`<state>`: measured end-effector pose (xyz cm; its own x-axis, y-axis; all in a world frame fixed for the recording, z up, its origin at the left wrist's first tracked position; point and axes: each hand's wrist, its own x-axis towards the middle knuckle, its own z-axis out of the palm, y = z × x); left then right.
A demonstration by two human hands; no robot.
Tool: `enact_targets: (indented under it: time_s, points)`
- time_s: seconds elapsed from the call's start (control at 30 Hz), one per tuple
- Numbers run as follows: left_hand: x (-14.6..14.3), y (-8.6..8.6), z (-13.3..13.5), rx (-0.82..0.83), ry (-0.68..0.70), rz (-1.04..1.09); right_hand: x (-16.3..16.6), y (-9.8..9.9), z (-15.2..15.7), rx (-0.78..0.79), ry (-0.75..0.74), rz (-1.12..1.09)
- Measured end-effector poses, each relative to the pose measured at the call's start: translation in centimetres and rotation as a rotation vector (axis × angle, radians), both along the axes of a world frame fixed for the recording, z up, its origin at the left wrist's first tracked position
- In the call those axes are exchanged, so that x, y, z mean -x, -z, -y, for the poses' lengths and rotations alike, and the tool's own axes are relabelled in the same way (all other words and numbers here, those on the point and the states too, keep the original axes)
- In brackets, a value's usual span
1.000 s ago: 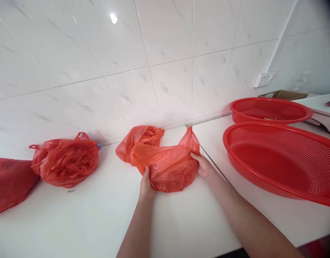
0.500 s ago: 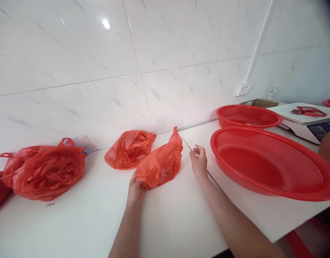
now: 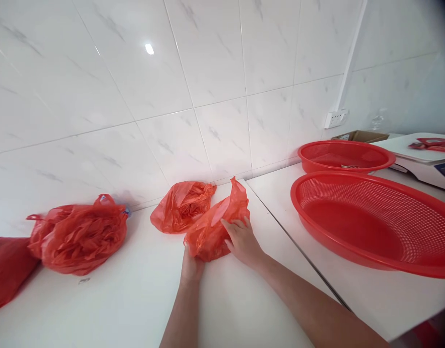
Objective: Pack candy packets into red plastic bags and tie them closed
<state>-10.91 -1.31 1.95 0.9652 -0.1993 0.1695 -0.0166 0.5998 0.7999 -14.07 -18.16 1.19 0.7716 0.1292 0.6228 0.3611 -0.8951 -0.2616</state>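
Observation:
A crumpled red plastic bag [image 3: 211, 227] lies on the white counter [image 3: 128, 299] in front of me. My left hand [image 3: 192, 263] grips its near lower corner, fingers closed under the plastic. My right hand [image 3: 242, 241] rests on the bag's right side with fingers stretched over it, pressing it down. A second red plastic bag [image 3: 182, 205] lies just behind, against the tiled wall.
A fuller red bag [image 3: 79, 234] and the edge of another red bag [image 3: 7, 270] lie at the left. Two red perforated baskets, a large basket [image 3: 371, 222] and a smaller basket [image 3: 346, 155], stand at the right. A white scale [image 3: 425, 157] and a cardboard box [image 3: 360, 136] are beyond them.
My right hand let go of the bag, hung free to its right, then came back onto the bag's right side. The bag is now folded smaller. My left hand kept its grip.

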Motion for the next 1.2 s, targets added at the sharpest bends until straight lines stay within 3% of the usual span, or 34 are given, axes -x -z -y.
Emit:
enact_targets:
  time_s: [0.2, 0.43, 0.6, 0.7, 0.87, 1.07, 1.2]
  points:
    - [-0.5, 0.8, 0.1, -0.029, -0.147, -0.16, 0.2, 0.3, 0.2, 0.08, 0.054, -0.102]
    - [-0.5, 0.0, -0.1, -0.132, -0.137, -0.128, 1.4, -0.5, -1.4, 0.048, 0.072, -0.059]
    - [-0.8, 0.8, -0.4, -0.147, -0.074, -0.107, 2.3, -1.7, -2.5, -0.042, -0.143, 0.216]
    - [-0.6, 1.1, -0.4, -0.126, -0.08, -0.088, 1.9, -1.4, -2.3, -0.06, -0.215, 0.129]
    - [-0.7, 1.4, -0.4, -0.084, -0.081, -0.071, 1.1, -0.5, -0.7, -0.005, 0.012, -0.286]
    - [-1.3, 2.7, -0.9, -0.009, -0.072, -0.102, 1.9, -1.7, 0.6, -0.097, 0.235, -0.41]
    - [-1.5, 2.8, -1.0, 0.015, -0.113, -0.118, 1.4, -1.6, 1.7, -0.177, 0.402, -0.439]
